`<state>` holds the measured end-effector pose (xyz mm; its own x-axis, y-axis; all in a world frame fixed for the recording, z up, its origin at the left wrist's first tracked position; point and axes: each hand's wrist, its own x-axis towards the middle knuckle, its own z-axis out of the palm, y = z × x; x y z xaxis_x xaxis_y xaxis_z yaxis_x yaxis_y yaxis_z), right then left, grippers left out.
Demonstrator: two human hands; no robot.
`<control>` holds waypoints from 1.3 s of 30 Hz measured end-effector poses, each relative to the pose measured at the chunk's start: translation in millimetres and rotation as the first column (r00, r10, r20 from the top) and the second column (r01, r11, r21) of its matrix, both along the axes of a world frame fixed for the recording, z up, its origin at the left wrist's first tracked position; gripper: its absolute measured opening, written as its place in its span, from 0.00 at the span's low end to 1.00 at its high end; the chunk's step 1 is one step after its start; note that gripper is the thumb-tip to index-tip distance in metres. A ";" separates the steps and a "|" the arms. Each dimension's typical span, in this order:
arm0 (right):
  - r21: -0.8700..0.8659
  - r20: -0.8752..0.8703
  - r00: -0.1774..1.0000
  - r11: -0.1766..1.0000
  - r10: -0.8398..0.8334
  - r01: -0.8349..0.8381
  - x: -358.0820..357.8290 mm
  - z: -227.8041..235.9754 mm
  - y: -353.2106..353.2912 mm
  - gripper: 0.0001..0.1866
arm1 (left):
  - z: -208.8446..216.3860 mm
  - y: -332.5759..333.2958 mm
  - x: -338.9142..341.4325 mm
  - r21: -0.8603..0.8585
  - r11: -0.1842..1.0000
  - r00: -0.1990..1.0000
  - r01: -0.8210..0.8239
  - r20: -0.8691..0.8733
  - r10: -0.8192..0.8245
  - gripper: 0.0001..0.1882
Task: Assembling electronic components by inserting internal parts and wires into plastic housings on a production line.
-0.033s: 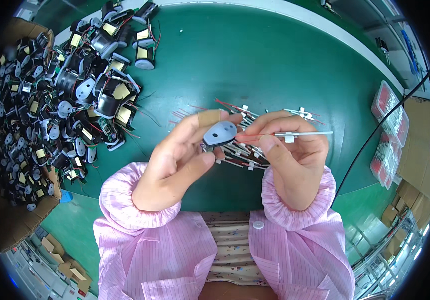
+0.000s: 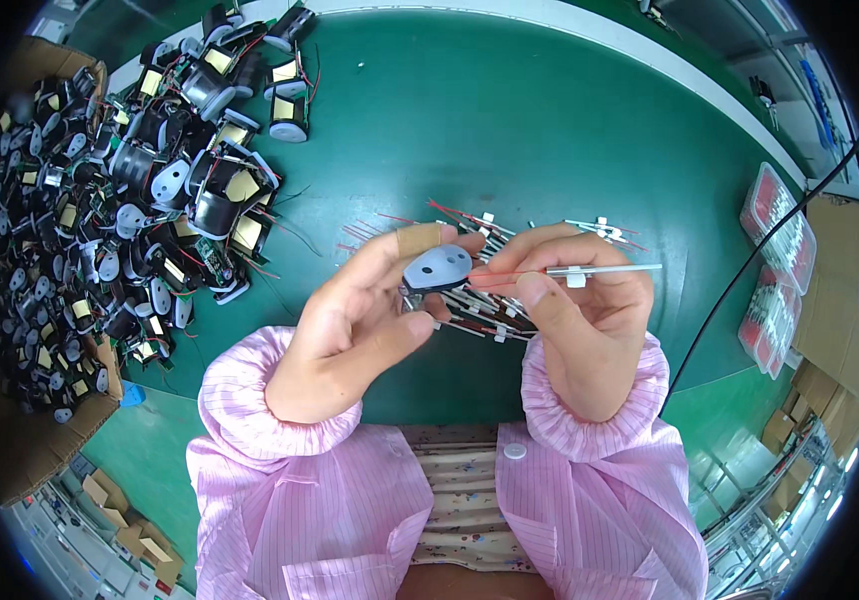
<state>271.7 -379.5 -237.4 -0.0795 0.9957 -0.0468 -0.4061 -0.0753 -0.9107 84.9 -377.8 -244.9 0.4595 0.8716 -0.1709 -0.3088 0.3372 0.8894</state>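
My left hand (image 2: 355,310) grips a small black assembly with a grey oval end cap (image 2: 438,266) that has dark holes in it. Its fingers wrap behind the part, and a tan strip bandage circles one finger. Between thumb and fingers, my right hand (image 2: 585,300) pinches a thin white stick-like lead (image 2: 610,268) with a white tab and red wires. Those red wires (image 2: 502,278) run left to the edge of the assembly; whether they are joined there cannot be seen. Beneath both hands, a loose bunch of similar leads (image 2: 490,325) lies on the green table, partly hidden.
At the left, a heap of similar black assemblies (image 2: 215,210) spreads beside a full cardboard box (image 2: 100,400). Clear plastic tubs (image 2: 775,320) of leads stand at the right edge of the green table (image 2: 550,120). A black cable (image 2: 720,320) crosses in front of them.
The grey-capped assembly has tilted very slightly in my left hand. Both hands keep their hold and almost the same place.
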 end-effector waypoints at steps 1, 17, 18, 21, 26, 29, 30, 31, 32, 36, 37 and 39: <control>0.010 -0.010 1.000 1.000 0.015 -0.015 0.1 -1.6 -1.5 0.07 | -1.9 -3.1 2.2 -0.017 0.999 0.996 -0.027 0.082 0.028 0.24; 0.218 0.269 0.957 0.975 -0.105 0.046 -0.2 6.5 -8.7 0.11 | -10.4 -4.5 8.6 0.627 0.778 0.938 -0.045 -0.241 0.248 0.23; 0.222 0.270 0.956 0.973 -0.116 0.055 -0.3 7.5 -8.0 0.11 | -9.3 -3.5 8.4 0.629 0.776 0.938 -0.043 -0.241 0.248 0.23; 0.266 0.307 0.943 0.963 -0.128 0.044 1.7 6.7 -8.1 0.11 | -9.0 -5.5 7.8 0.646 0.763 0.938 -0.014 -0.255 0.234 0.23; 0.318 0.393 0.912 0.948 -0.122 -0.010 5.3 10.9 -11.4 0.10 | -10.5 -5.0 7.6 0.639 0.769 0.947 -0.030 -0.228 0.226 0.23; 0.330 0.422 0.900 0.943 -0.113 -0.035 7.1 12.9 -11.5 0.09 | -6.8 -5.2 5.9 0.661 0.750 0.935 0.017 -0.276 0.222 0.24; 0.332 0.434 0.894 0.943 -0.116 -0.039 7.5 13.5 -11.3 0.09 | -6.4 -4.9 6.0 0.661 0.750 0.935 0.017 -0.275 0.222 0.24; 0.330 0.434 0.894 0.943 -0.113 -0.040 7.4 13.9 -11.2 0.09 | -6.7 -5.0 6.1 0.674 0.738 0.930 0.023 -0.285 0.231 0.24; 0.346 0.464 0.878 0.936 -0.117 -0.058 7.3 14.5 -10.9 0.10 | -6.9 -5.0 5.9 0.686 0.727 0.925 0.029 -0.294 0.241 0.25; 0.411 0.567 0.813 0.901 -0.132 -0.141 9.6 15.4 -10.3 0.11 | -2.7 -1.5 5.4 0.734 0.675 0.905 0.080 -0.337 0.260 0.25; 0.408 0.569 0.812 0.902 -0.131 -0.141 9.3 16.1 -9.8 0.11 | -1.9 -0.5 5.1 0.744 0.662 0.899 0.093 -0.348 0.264 0.26; 0.440 0.591 0.793 0.883 -0.146 -0.166 8.4 17.0 -8.5 0.12 | 0.0 0.1 4.0 0.751 0.651 0.894 0.106 -0.359 0.269 0.26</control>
<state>280.1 -388.0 -220.4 -0.2006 0.9114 0.3593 0.2239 0.3997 -0.8889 89.0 -377.6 -244.9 0.4288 0.8123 0.3954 0.1474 -0.4947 0.8565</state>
